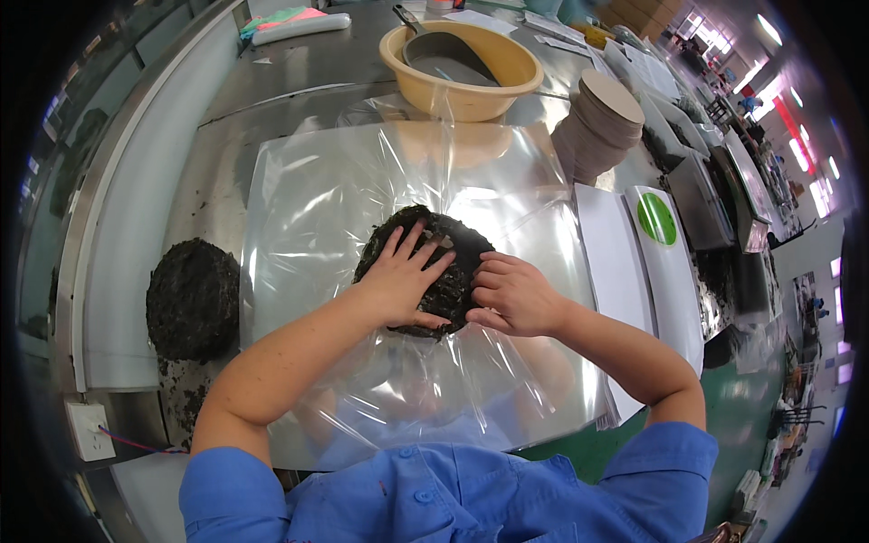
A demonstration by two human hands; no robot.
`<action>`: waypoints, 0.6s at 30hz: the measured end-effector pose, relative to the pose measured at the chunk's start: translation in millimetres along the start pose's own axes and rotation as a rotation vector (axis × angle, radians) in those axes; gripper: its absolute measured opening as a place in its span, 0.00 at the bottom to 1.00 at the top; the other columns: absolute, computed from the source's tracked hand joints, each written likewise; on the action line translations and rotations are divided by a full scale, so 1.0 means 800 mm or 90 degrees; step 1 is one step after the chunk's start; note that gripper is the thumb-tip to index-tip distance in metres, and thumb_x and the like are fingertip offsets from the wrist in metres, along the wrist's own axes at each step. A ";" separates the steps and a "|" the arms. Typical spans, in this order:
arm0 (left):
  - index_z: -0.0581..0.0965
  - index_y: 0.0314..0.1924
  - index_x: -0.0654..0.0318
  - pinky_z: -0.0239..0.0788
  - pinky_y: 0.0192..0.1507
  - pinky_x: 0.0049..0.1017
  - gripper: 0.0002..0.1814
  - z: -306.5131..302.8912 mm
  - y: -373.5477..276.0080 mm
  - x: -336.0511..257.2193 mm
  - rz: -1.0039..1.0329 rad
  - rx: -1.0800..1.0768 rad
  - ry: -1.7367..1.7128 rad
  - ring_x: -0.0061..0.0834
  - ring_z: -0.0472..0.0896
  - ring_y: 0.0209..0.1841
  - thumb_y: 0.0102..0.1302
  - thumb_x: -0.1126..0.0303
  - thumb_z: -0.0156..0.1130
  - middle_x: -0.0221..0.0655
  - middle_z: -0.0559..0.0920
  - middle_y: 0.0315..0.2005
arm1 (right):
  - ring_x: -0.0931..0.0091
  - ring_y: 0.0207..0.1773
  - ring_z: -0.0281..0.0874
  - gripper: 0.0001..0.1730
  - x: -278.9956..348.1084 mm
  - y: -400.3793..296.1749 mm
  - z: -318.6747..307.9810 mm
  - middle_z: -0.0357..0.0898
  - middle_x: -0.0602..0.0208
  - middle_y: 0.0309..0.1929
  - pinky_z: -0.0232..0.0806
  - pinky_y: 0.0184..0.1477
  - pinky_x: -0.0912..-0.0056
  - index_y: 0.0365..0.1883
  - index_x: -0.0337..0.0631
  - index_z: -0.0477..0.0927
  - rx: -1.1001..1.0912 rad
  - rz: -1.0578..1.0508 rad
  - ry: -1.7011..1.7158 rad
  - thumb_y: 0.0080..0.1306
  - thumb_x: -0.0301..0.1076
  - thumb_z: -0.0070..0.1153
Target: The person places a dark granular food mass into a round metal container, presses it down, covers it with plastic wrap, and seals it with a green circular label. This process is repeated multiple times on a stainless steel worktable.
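A round, flat cake of dark, leafy material (456, 285), perhaps pressed seaweed or tea, lies on clear plastic film (319, 197) in front of me. Across its left half rests my left hand (407, 278), palm down with fingers spread. My right hand (506, 292) touches the right edge of the cake with curled fingers; whether it pinches the edge is hidden. A gap near my left fingertips shows a lighter surface below. Another dark round cake (193, 298) sits on the metal table to the left.
A yellow plastic basin (468, 102) with a dark scoop-like pan (451, 58) stands at the back. Right of it rises a stack of round discs (601, 122). White sheets (614, 251) and a plastic roll (665, 265) lie at right, a wall socket (91, 431) at lower left.
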State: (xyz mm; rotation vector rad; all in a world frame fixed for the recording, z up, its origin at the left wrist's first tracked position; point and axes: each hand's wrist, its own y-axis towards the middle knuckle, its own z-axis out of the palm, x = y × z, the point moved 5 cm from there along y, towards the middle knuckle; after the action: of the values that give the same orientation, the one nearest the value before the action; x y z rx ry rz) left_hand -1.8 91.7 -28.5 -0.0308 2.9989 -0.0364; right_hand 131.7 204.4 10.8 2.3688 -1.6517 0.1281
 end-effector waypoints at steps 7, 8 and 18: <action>0.52 0.76 0.65 0.49 0.75 0.54 0.68 -0.031 -0.004 -0.014 -0.009 -0.122 -0.065 0.55 0.53 0.76 0.44 0.43 0.81 0.46 0.61 0.68 | 0.62 0.43 0.76 0.18 0.005 0.006 -0.003 0.77 0.63 0.28 0.69 0.55 0.62 0.25 0.42 0.80 -0.049 -0.005 -0.034 0.64 0.47 0.63; 0.52 0.77 0.64 0.48 0.75 0.55 0.68 -0.030 -0.002 -0.015 -0.009 -0.104 -0.051 0.55 0.53 0.76 0.44 0.44 0.81 0.46 0.59 0.70 | 0.60 0.46 0.76 0.16 0.001 0.006 -0.018 0.78 0.61 0.32 0.68 0.58 0.60 0.31 0.41 0.80 -0.129 0.045 -0.004 0.60 0.44 0.68; 0.55 0.79 0.44 0.39 0.76 0.61 0.63 -0.019 -0.009 -0.002 -0.008 0.002 -0.025 0.59 0.42 0.80 0.45 0.43 0.80 0.45 0.50 0.78 | 0.76 0.29 0.79 0.16 -0.160 0.051 -0.110 0.82 0.63 0.28 0.71 0.31 0.70 0.36 0.30 0.84 -0.282 0.603 0.366 0.59 0.37 0.66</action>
State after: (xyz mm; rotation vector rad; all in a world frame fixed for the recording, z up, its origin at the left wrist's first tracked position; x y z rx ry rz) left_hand -1.9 85.2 -13.0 -0.0504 2.9591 -0.0405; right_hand 54.4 329.7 74.5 0.9628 -2.0351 0.4887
